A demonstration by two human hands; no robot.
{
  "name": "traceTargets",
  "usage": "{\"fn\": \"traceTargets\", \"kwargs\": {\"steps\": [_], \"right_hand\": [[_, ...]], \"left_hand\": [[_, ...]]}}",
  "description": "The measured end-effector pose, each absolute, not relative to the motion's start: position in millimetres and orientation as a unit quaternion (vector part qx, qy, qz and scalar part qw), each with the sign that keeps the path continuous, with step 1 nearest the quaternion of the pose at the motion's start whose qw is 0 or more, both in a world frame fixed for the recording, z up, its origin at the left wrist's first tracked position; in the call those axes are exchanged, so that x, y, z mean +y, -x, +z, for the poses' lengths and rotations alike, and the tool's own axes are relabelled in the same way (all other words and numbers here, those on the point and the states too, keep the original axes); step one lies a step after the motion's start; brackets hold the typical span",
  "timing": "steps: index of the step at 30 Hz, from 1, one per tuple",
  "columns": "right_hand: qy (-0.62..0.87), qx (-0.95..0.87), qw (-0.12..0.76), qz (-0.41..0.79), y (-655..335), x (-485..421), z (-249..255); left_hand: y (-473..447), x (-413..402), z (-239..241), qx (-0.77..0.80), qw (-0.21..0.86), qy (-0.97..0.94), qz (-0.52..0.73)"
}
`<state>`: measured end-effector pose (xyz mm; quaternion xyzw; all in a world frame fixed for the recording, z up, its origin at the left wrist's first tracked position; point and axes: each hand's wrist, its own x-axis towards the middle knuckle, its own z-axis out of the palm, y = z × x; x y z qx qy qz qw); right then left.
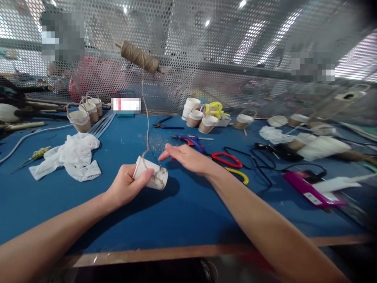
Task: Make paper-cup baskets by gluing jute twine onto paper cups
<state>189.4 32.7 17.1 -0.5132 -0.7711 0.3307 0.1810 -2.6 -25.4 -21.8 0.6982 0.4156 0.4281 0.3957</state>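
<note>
My left hand [129,181] is wrapped round a white paper cup [159,179], tilted on its side above the blue table. A strand of twine [147,129] runs down from a spool of twine [138,57] on the mesh to the cup and lies across its side. To the right of the cup, apart from it, is my right hand [187,157], its fingers stretched out and nothing visible in them. Just behind that hand lies a blue glue gun [191,141]. Red-handled scissors [226,160] lie right of my right wrist, with a yellow handle [240,175] partly behind my forearm.
Twine-handled cups [81,121] stand at back left, behind crumpled white cloth [70,155]. More wrapped cups [208,124] and yellow scissors [214,109] sit at the back. Pliers [167,125] lie mid-table. Black cables [253,163] and a purple power strip [312,190] occupy the right.
</note>
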Motion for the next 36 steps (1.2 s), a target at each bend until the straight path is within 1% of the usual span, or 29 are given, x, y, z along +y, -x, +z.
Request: {"fn": "traceTargets", "kwargs": {"steps": [2, 4, 6, 8, 10, 12, 15, 18, 21, 24, 27, 36], "right_hand": [[0.420, -0.772, 0.167, 0.447, -174, 18, 20], [0.372, -0.750, 0.167, 0.521, -162, 9, 20], [0.362, -0.710, 0.205, 0.569, -155, 4, 18], [0.368, -0.657, 0.281, 0.595, -150, 0, 16], [0.378, -0.613, 0.357, 0.595, -149, -3, 17], [0.381, -0.593, 0.411, 0.578, -151, -6, 21], [0.369, -0.585, 0.457, 0.560, -159, -8, 30], [0.375, -0.568, 0.487, 0.547, -169, -5, 37], [0.396, -0.552, 0.508, 0.530, -176, -1, 36], [0.410, -0.550, 0.519, 0.510, -179, 2, 31], [0.419, -0.558, 0.520, 0.493, -179, 4, 26], [0.429, -0.575, 0.513, 0.471, -178, 7, 20]], "left_hand": [[3, -27, -21, 0.381, 0.350, -0.751, 0.410], [4, -28, -20, 0.348, 0.299, -0.793, 0.401], [4, -28, -20, 0.329, 0.270, -0.814, 0.396], [4, -27, -20, 0.333, 0.279, -0.811, 0.392], [4, -27, -20, 0.364, 0.331, -0.779, 0.388], [2, -27, -20, 0.402, 0.423, -0.712, 0.389], [0, -26, -19, 0.424, 0.561, -0.587, 0.402], [-1, -25, -20, 0.412, 0.632, -0.504, 0.420], [-1, -25, -21, 0.409, 0.650, -0.481, 0.422], [-2, -26, -20, 0.421, 0.633, -0.497, 0.418], [-2, -28, -18, 0.438, 0.611, -0.518, 0.408], [-4, -30, -14, 0.430, 0.594, -0.544, 0.408]]}}
